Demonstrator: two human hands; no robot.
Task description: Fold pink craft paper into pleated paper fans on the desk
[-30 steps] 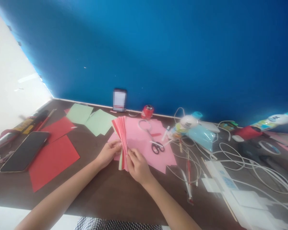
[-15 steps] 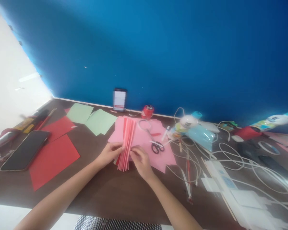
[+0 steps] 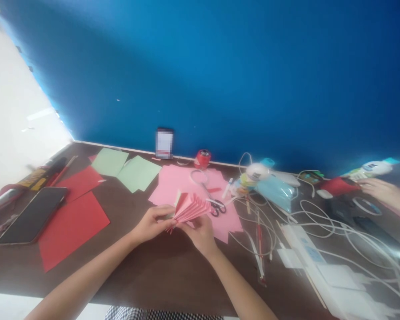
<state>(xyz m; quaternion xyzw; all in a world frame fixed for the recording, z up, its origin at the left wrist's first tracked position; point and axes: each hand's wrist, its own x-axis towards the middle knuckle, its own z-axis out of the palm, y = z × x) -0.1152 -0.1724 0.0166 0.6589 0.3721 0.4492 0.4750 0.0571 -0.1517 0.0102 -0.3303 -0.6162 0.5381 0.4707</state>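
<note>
A pleated pink paper fan [image 3: 191, 206] is held low over the table, its folds spread toward the upper right and gathered at the bottom. My left hand [image 3: 153, 223] pinches the gathered end from the left. From the right, my right hand [image 3: 200, 233] grips the same end, with fingers partly hidden behind the folds. Pink paper sheets [image 3: 173, 180] lie beneath and behind the fan. Black-handled scissors [image 3: 217, 206] rest on those sheets, just right of the fan. A red tape dispenser [image 3: 202, 158] stands behind them.
Red sheets [image 3: 75, 231], green sheets [image 3: 140, 173] and a phone [image 3: 33, 215] lie left. White cables [image 3: 336, 222], a power strip [image 3: 303, 249], a glue bottle [image 3: 256, 172] and a blue packet [image 3: 275, 189] crowd the right. Another person's hand [image 3: 380, 189] reaches in at far right.
The pleated paper has gone from a narrow upright bundle to a fan spread rightward. Both hands have closed in at its lower end. Another person's hand has appeared at far right.
</note>
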